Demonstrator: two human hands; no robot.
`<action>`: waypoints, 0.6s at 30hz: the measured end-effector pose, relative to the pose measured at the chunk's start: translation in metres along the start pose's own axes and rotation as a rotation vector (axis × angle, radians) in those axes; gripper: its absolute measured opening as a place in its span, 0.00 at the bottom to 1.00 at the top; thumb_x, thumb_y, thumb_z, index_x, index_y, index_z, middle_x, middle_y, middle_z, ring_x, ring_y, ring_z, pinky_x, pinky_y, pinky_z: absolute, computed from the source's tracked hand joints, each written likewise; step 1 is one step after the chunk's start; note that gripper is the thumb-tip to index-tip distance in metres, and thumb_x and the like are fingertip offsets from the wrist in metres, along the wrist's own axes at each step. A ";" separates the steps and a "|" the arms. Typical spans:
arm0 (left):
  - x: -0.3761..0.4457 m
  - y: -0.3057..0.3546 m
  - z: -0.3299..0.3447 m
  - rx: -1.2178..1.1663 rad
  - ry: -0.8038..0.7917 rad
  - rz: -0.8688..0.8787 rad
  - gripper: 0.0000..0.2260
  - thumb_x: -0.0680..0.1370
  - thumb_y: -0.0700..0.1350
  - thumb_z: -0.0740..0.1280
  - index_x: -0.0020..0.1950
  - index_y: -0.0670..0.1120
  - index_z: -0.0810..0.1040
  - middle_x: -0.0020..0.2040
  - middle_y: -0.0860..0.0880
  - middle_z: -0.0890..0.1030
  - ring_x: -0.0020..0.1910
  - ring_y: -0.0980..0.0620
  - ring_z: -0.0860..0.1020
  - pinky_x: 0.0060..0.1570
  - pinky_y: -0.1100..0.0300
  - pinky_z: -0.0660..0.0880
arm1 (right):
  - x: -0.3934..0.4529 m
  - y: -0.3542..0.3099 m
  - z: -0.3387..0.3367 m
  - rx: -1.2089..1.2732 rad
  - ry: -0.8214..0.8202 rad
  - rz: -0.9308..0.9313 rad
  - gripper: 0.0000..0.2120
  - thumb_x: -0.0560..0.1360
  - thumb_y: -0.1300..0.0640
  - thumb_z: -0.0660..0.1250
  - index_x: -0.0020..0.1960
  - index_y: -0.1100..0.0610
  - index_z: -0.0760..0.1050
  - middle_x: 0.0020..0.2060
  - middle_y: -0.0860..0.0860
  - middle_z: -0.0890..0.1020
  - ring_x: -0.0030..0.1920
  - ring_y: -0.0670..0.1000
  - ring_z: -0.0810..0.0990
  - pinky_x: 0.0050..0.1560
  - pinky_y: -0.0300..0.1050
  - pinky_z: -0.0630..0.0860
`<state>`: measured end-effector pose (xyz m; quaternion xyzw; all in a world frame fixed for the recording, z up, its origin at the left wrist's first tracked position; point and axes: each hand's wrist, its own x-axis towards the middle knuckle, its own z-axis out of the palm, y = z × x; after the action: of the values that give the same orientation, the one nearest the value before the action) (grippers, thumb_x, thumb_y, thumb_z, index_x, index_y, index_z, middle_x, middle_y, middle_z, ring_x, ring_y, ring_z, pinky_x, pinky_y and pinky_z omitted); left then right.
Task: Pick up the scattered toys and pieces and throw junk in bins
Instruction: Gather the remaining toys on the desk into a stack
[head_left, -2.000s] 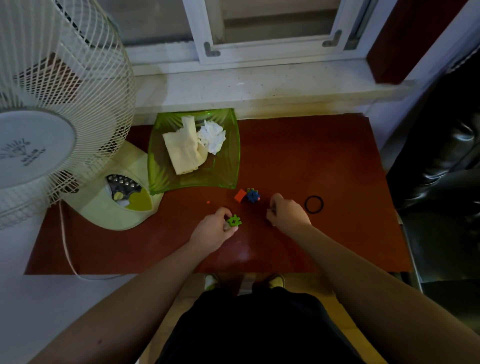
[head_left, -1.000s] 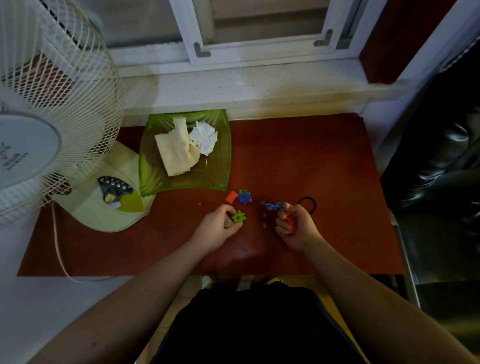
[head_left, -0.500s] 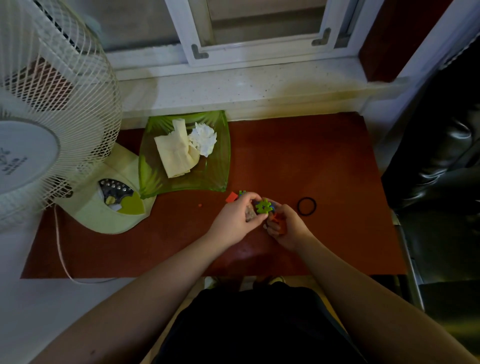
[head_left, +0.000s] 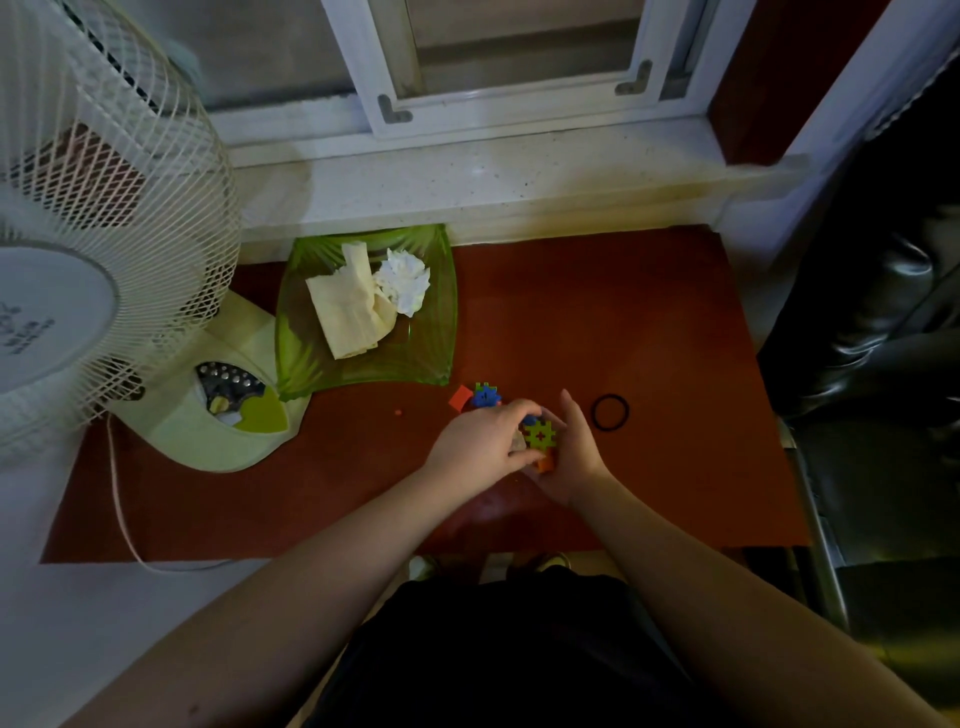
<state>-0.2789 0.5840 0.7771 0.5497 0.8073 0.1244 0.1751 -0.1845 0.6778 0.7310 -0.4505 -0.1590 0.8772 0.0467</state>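
Green toy piece (head_left: 540, 435) lies face-up at frame centre, pinched by the left hand (head_left: 483, 441) and cupped in the right hand (head_left: 574, 457) above the worktop (head_left: 623, 338).

- Green toy piece (head_left: 540, 434), toothed edges, red cross mark at centre; held flat-face-up between the left hand (head_left: 483, 441) and right hand (head_left: 574, 452).
- Orange piece (head_left: 545, 464) just below the green one, mostly hidden in the right palm.
- Blue toothed piece (head_left: 487, 396) lying on the tabletop (head_left: 623, 322), touching a flat orange-red square (head_left: 460, 398) on its left.
- Tiny red bit (head_left: 398, 412) alone, left of those.
- Black ring (head_left: 610, 412) flat on the tabletop, right of the hands.
- Green translucent tray (head_left: 431, 358) holding a cream folded tissue (head_left: 348, 312) and a crumpled white tissue (head_left: 405, 280).
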 end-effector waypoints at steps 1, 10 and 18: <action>-0.001 -0.001 0.001 -0.041 0.017 -0.004 0.24 0.74 0.60 0.67 0.67 0.54 0.70 0.53 0.51 0.82 0.50 0.50 0.80 0.44 0.52 0.78 | -0.001 0.001 -0.001 -0.008 -0.008 0.001 0.21 0.78 0.38 0.57 0.47 0.54 0.78 0.39 0.53 0.84 0.44 0.53 0.81 0.44 0.48 0.75; -0.032 -0.035 0.002 -0.337 0.314 -0.286 0.09 0.76 0.55 0.67 0.53 0.53 0.77 0.31 0.52 0.77 0.29 0.57 0.75 0.32 0.58 0.71 | 0.002 0.001 -0.016 -0.019 0.022 -0.045 0.10 0.79 0.49 0.62 0.42 0.52 0.70 0.27 0.49 0.70 0.21 0.45 0.64 0.18 0.36 0.56; -0.056 -0.063 0.020 -0.508 0.198 -0.543 0.10 0.78 0.52 0.66 0.40 0.48 0.77 0.27 0.52 0.76 0.26 0.60 0.73 0.31 0.62 0.69 | -0.006 -0.024 -0.039 -0.083 0.036 -0.113 0.13 0.80 0.49 0.61 0.40 0.55 0.69 0.26 0.49 0.67 0.21 0.46 0.62 0.19 0.38 0.58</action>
<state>-0.3043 0.5090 0.7421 0.2402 0.8799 0.3221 0.2536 -0.1510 0.7082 0.7218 -0.4582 -0.2196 0.8575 0.0804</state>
